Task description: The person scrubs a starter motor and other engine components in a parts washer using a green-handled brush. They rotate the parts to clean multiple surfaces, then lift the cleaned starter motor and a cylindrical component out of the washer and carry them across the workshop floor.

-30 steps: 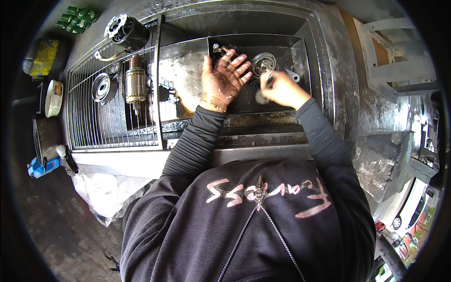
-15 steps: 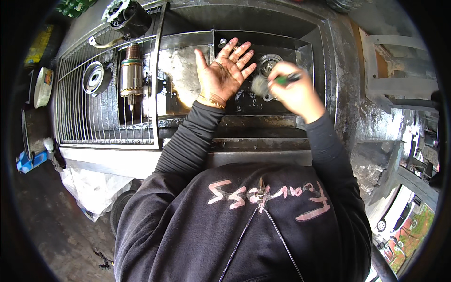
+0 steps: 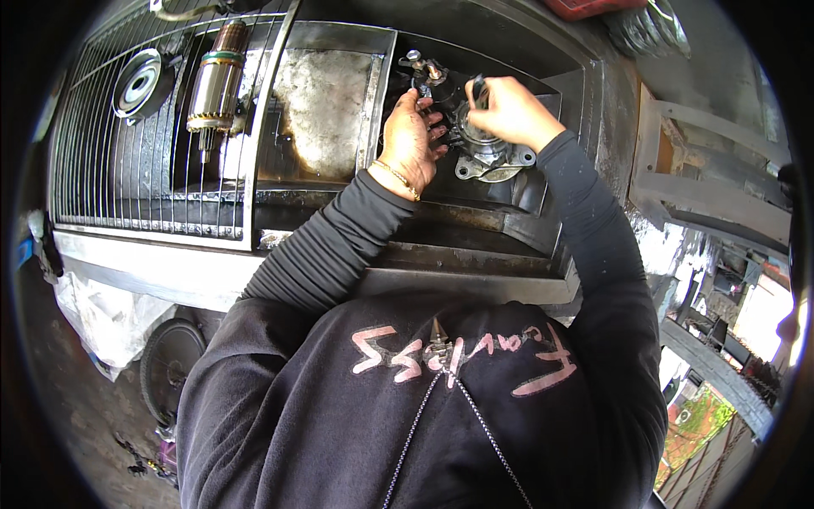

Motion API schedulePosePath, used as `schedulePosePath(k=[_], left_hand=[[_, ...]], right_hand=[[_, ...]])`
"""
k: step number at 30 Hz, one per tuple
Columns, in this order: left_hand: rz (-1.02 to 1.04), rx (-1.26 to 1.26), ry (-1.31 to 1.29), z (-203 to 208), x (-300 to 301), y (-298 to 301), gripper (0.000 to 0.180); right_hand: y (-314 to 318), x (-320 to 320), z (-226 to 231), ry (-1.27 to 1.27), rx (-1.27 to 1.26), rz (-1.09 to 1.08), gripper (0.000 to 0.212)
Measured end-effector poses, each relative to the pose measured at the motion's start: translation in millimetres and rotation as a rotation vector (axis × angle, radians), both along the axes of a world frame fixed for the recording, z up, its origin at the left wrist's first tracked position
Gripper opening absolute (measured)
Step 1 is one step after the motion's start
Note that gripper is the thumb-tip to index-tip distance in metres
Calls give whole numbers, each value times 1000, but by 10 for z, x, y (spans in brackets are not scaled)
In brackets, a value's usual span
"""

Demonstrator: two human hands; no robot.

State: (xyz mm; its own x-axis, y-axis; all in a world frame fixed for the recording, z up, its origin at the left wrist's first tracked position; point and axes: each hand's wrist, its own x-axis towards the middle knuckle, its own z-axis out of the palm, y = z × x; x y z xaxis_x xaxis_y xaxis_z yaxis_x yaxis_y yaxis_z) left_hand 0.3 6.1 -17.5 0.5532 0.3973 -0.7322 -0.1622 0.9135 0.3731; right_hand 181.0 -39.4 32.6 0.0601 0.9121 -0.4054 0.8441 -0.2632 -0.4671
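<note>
A starter motor's metal end housing (image 3: pixel 489 155), with a flanged mount and a dark cylinder topped by brassy studs (image 3: pixel 434 72), is in the right part of the metal tray. My left hand (image 3: pixel 409 142) is palm up at its left side, fingers curled against it; the fingertips are partly hidden. In my right hand (image 3: pixel 515 112) is a brush (image 3: pixel 477 87), its dark handle poking out above the fingers. The knuckles are over the housing's mouth, and the bristles cannot be made out there.
Left of the hands, a wire rack (image 3: pixel 93 182) carries a copper-ended armature (image 3: pixel 216 85) and a round metal cap (image 3: pixel 140 83). A stained tray floor (image 3: pixel 326 114) lies between rack and hands. A red case (image 3: pixel 589 7) is at the far right.
The view has tilted and shifted. My left hand has gone from spread out flat to curled beside the housing, which now sits nearer and turned. The right hand stays over it with the brush.
</note>
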Motion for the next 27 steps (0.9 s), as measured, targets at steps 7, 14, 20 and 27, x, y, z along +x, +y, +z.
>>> schedulePosePath(k=[7,14,20,27], left_hand=[[91,-9,40,-25,26,-40,61],[127,16,24,-53,113,-73,58],[126,-89,-6,-16,134,-33,62],[139,-64,-42,-25,144,-32,73]], right_hand=[[186,-21,138,-47,-26,166,24],[404,62,43,-185,22,120,16],[505,-1,138,-144,-201,173,17],[531,-104,196,-116,-347,299,17]])
